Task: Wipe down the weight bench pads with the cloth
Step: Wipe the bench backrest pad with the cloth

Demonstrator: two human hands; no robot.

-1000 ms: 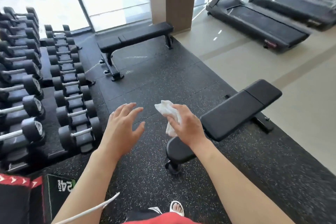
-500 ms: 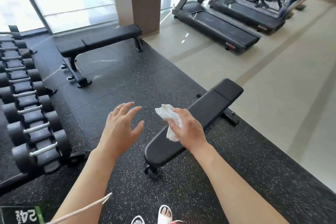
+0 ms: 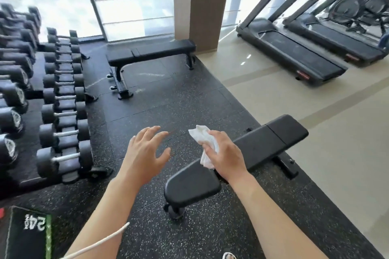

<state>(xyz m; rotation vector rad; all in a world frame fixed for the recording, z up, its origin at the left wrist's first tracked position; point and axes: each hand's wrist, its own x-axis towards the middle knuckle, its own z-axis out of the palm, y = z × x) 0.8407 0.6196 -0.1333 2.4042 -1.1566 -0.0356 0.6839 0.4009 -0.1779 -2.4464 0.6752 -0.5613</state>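
— Cloth (image 3: 205, 145), white and crumpled, sits bunched in the right hand (image 3: 226, 156), whose fingers curl round it. One end sticks up past the knuckles, the other hangs below the palm.

— And where is that hand?

— Over the long black pad of the near weight bench (image 3: 248, 149), which runs aslant from the lower middle toward the right. Whether the cloth touches the pad, I cannot tell.

— What of the left hand (image 3: 145, 153)?

— Fingers spread and lightly bent, holding nothing, above the speckled rubber floor (image 3: 168, 101), just left of the bench.

— What else is about?

— A second flat bench (image 3: 151, 51) stands farther off by the window. A dumbbell rack (image 3: 61, 99) lines the left side. Two treadmills (image 3: 294, 52) stand on the pale floor at the right. A white cord (image 3: 99, 244) crosses the left forearm.
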